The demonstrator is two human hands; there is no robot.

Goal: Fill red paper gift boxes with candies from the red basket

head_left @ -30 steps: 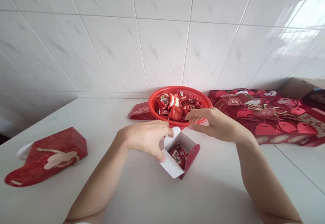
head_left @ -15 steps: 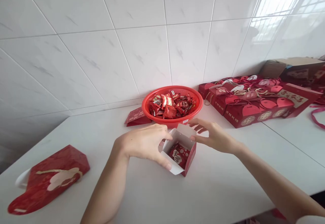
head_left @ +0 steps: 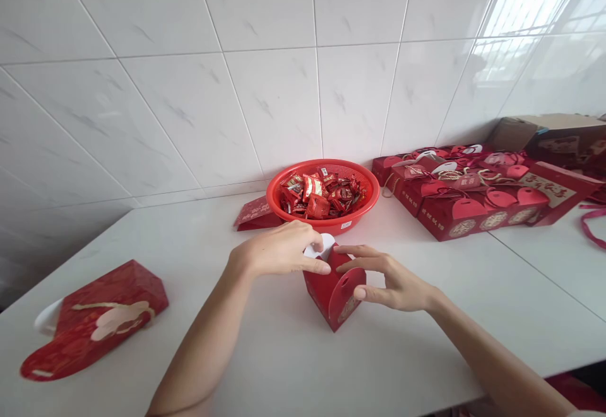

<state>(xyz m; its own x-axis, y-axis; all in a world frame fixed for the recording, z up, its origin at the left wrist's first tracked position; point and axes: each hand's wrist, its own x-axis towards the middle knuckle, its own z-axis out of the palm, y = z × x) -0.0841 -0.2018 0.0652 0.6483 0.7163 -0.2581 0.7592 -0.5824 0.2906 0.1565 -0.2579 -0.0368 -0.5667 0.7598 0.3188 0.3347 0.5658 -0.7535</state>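
In front of me stands a small red gift box point(head_left: 322, 289), its side panels leaning inward and a rounded, slotted flap facing me. My left hand point(head_left: 279, 252) is at its left, thumb on the folded red panel and fingers curled over the top beside a white flap end. From the right, my right hand point(head_left: 398, 278) holds the box, fingers stretched over its top and thumb against the rounded flap. What lies inside the box is hidden. Just behind sits a red plastic basket point(head_left: 272, 205) filled with wrapped candies point(head_left: 318, 205).
On the left lies a red box point(head_left: 113, 297) with a cord and pale tag. A flat red packet point(head_left: 258, 213) lies beside the basket. Rows of closed red boxes point(head_left: 478, 205) stand at right, with a cardboard carton point(head_left: 525, 127) behind. The tiled wall point(head_left: 265, 101) bounds the white counter.
The box was open at the top, showing a red packet inside. Its panels have since been folded inward and cover that. My right hand has moved down and toward me over the flap.
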